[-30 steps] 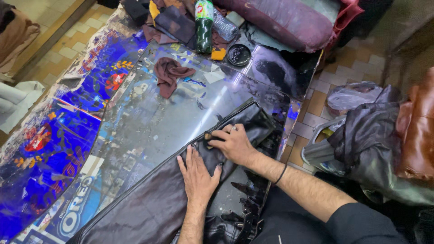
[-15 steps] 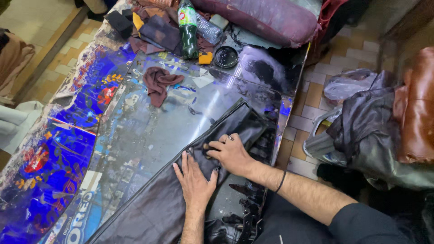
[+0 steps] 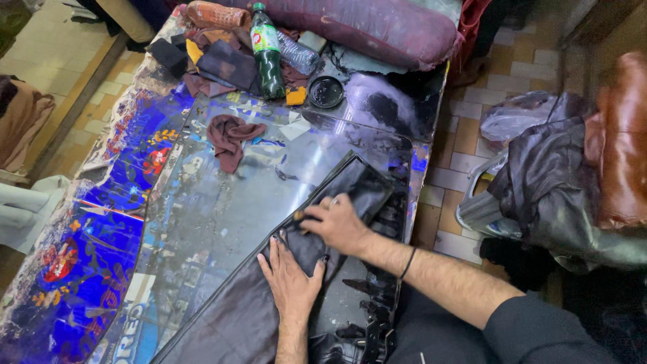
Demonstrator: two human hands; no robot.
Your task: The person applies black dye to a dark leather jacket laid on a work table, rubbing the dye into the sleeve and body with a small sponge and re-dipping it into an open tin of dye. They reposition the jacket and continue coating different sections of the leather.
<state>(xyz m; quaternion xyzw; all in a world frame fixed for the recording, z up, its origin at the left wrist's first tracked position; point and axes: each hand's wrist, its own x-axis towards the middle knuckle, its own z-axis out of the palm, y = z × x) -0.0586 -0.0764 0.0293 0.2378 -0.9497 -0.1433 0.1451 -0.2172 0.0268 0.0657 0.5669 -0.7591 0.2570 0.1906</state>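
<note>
My left hand (image 3: 291, 280) lies flat, fingers spread, pressing down on the dark leather panel (image 3: 269, 283) that runs slantwise across the glossy surface (image 3: 202, 216). My right hand (image 3: 337, 226) sits on the same panel just beyond the left, fingers curled over a small dark thing that I rub against the leather; what it is I cannot make out, since my fingers cover nearly all of it. Since a second ago both hands have crept a little farther up the panel towards its far corner, right hand leading and left hand following to pin the stretch behind it, so I judge the work is moving along the strip bit by bit, with the far corner not yet reached.

Beyond the panel, towards the far end of the surface, lie a crumpled brown rag (image 3: 228, 138), a green bottle (image 3: 268, 54) standing upright and a round black tin (image 3: 326, 92) just beside it. Off the panel's right side, a heap of dark leather (image 3: 546, 189) rests on the tiled floor (image 3: 465, 135).

The near end of the panel is cut off by the picture's lower edge, and the black pieces below my right forearm are too dark to tell apart
</note>
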